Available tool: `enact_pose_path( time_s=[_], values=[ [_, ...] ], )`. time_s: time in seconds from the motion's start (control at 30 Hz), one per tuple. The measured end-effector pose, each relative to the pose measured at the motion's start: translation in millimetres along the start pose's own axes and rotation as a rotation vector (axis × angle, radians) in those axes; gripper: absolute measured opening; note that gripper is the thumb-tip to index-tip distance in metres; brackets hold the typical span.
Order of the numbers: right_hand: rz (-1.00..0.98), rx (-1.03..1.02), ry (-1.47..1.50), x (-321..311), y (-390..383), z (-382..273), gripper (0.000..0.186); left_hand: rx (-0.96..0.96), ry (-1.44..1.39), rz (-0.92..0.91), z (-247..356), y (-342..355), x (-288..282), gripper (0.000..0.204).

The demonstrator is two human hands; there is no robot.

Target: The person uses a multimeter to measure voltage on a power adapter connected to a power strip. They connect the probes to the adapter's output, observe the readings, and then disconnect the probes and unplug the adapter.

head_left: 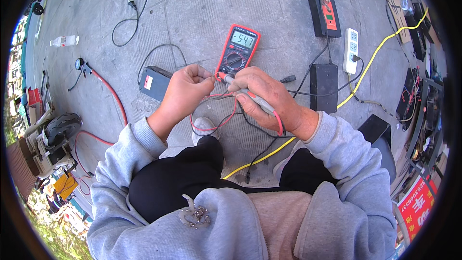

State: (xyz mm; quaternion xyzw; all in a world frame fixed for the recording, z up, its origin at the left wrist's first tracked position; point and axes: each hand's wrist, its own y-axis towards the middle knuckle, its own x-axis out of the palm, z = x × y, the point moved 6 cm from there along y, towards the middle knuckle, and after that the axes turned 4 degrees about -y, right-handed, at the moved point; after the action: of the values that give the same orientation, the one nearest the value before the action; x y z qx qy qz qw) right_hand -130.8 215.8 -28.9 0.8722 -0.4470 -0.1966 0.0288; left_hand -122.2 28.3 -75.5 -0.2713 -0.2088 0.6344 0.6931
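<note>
My right hand (269, 91) is closed around the multimeter's test probes (259, 102), grey pen-like handles with red and black leads trailing from them. The probe tips point left, toward the fingertips of my left hand (190, 86). Those fingers are pinched on a small cable end (219, 75), mostly hidden by the fingers. Just beyond both hands lies a red-and-black multimeter (238, 48), its display lit and its dial facing up. A black finned charger (155, 83) sits left of my left hand, and its cord loops up toward that hand.
A black power box with an orange label (322, 13), another black adapter (324, 86) and a white power strip (351, 50) lie to the right. A yellow cable (373, 55) crosses the ground. At left are a red hose (109, 89), a plastic bottle (65, 41) and a wheel (62, 127).
</note>
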Motion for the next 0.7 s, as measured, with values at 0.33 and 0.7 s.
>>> enact_pose_path(
  time_s=[0.33,0.7],
  values=[
    [-0.009,-0.034,-0.042,0.1,0.4,-0.9,0.027,0.005,0.033,0.001,-0.2,1.4,-0.5,0.014],
    [-0.025,-0.011,-0.047,0.6,-0.2,-0.8,0.026,0.0,0.07,0.008,-2.8,2.3,-2.1,0.014]
  ],
)
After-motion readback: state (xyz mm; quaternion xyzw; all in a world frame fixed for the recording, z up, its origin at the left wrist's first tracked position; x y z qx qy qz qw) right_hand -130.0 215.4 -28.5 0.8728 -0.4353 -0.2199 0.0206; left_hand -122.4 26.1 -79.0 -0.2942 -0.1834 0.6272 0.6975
